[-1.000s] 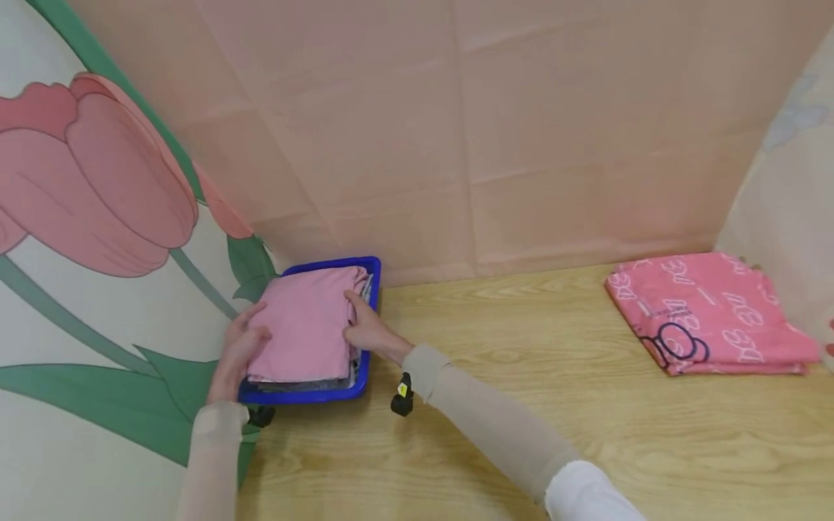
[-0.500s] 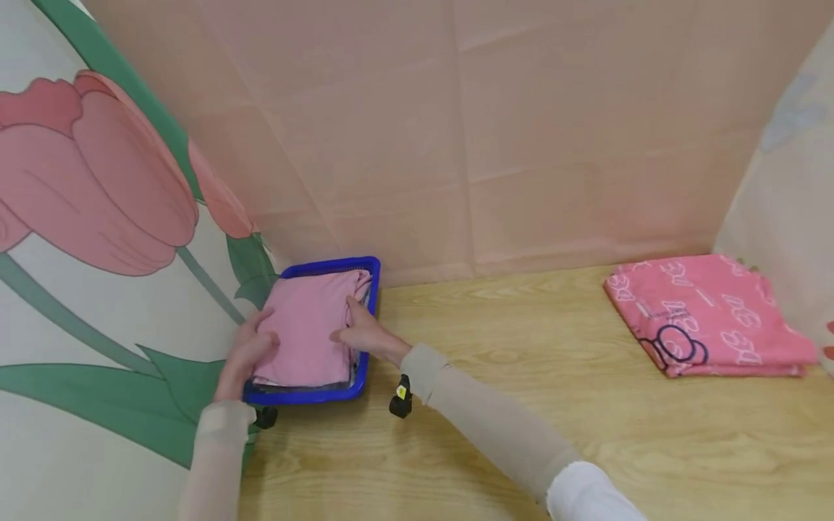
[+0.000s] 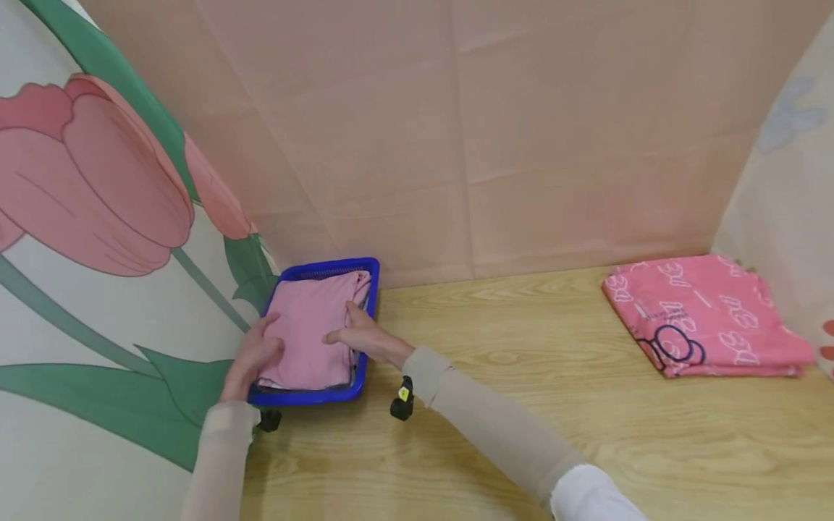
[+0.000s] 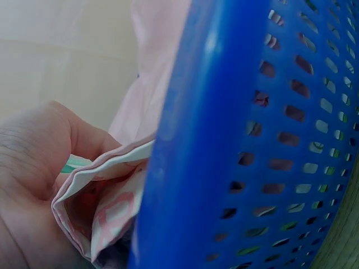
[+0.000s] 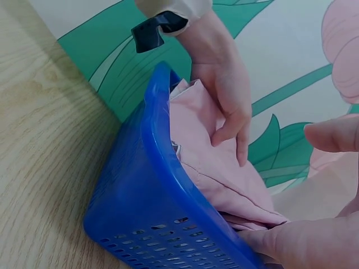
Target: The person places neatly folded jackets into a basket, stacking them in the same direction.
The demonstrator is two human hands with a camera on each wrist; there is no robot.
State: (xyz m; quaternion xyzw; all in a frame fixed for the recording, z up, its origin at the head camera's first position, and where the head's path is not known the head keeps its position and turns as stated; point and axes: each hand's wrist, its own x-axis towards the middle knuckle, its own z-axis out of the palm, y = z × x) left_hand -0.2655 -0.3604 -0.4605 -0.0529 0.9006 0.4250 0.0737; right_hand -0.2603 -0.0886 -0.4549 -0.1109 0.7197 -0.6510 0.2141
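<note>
A folded pink cloth (image 3: 306, 325) lies on other folded cloths in a blue plastic basket (image 3: 371, 289). My left hand (image 3: 254, 354) grips its near left side, thumb on top. The left wrist view shows that hand (image 4: 50, 179) beside layered cloth edges (image 4: 112, 162), just outside the rim. On the opposite side, my right hand (image 3: 365, 336) tucks its fingers along the cloth's right edge by the rim. In the right wrist view, the right thumb (image 5: 334, 134) stands spread apart above the cloth, and my left thumb (image 5: 224, 131) presses the top. Some fingertips are hidden.
A bright pink cloth with white letters (image 3: 710, 318) lies folded at the right of the wooden table (image 3: 495, 405). A wall with tulip prints (image 3: 124, 174) stands close to the basket's left. A plain pinkish sheet (image 3: 456, 145) hangs behind.
The folded pink cloth has shifted slightly toward me and right, showing more of the basket's back wall. My left hand moved right with it, while my right thumb spread farther left over it.
</note>
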